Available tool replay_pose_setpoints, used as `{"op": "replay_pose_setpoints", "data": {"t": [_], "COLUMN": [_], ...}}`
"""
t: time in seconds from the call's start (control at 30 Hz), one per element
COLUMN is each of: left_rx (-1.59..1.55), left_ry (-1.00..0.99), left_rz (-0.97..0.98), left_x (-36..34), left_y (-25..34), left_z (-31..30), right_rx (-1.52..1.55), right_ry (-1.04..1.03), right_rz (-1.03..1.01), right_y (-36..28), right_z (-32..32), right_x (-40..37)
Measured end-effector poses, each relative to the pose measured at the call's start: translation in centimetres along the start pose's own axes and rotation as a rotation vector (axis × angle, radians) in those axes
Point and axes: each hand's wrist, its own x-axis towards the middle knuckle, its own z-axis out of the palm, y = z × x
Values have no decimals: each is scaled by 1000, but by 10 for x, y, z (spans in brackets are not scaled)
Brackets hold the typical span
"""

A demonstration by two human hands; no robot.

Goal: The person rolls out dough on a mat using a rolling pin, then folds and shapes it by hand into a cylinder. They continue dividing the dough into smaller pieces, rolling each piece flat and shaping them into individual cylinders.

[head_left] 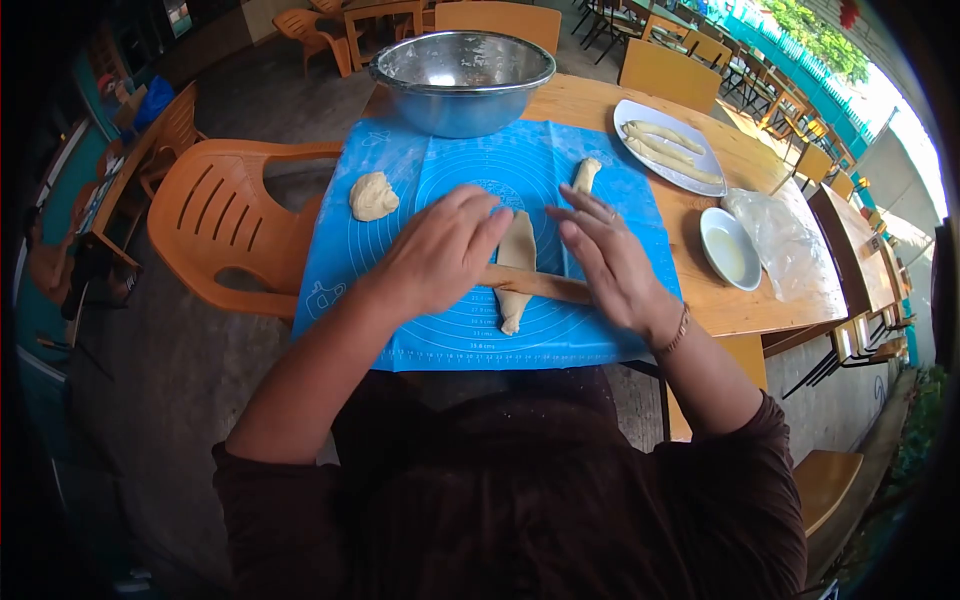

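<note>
dark shirt (510,500), hands (440,250) seemingly on rolling pin (545,286), flattened dough (517,246) beneath

From the wearer's head, a single wide-angle camera faces forward and steeply down, corners dark. Nearest, a dark shirt (500,495) fills 6 o'clock; the left hand (447,252) and right hand (622,262) appear near, around the centre, above a blue mat (440,345) on the bench (730,305). The view runs past a steel bowl (463,90) at 12 o'clock to distant chairs (709,51) between 1 and 2 o'clock.
</note>
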Motion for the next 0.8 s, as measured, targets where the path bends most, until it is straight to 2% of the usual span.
{"op": "replay_pose_setpoints", "data": {"t": [0.03, 0.1, 0.13, 0.2, 0.23, 0.27, 0.33, 0.43, 0.57, 0.63, 0.8], "left_rx": [4, 30, 33, 342, 291, 289, 412, 405, 432, 476, 586], "left_ry": [0, 61, 57, 48, -177, -183, -71, -64, -27, 58, 148], "left_rz": [5, 33, 40, -15, -215, -218, 1, -52, -28, 29, 125], "left_x": [15, 39, 44, 47, 48, 47, 40, 30, 17, 10, -10], "left_y": [-5, -10, -18, -27, -28, -29, -31, -27, -22, -21, -17], "left_z": [0, 5, 18, 38, 38, 37, 41, 43, 44, 45, 48], "right_rx": [-1, -487, -487, -472, -516, -512, -485, -514, -489, -535, -584], "right_ry": [6, 113, 121, -45, -15, -20, -42, -3, 34, 99, 104], "right_rz": [-1, 84, 88, 131, 110, 113, 97, 46, 30, -25, -58], "right_y": [6, 18, 22, 26, 27, 26, 21, 20, 12, 4, -19], "right_z": [8, 27, 33, 42, 42, 42, 43, 47, 47, 46, 42], "right_x": [13, 31, 32, 32, 31, 29, 22, 18, 9, 5, -11]}}
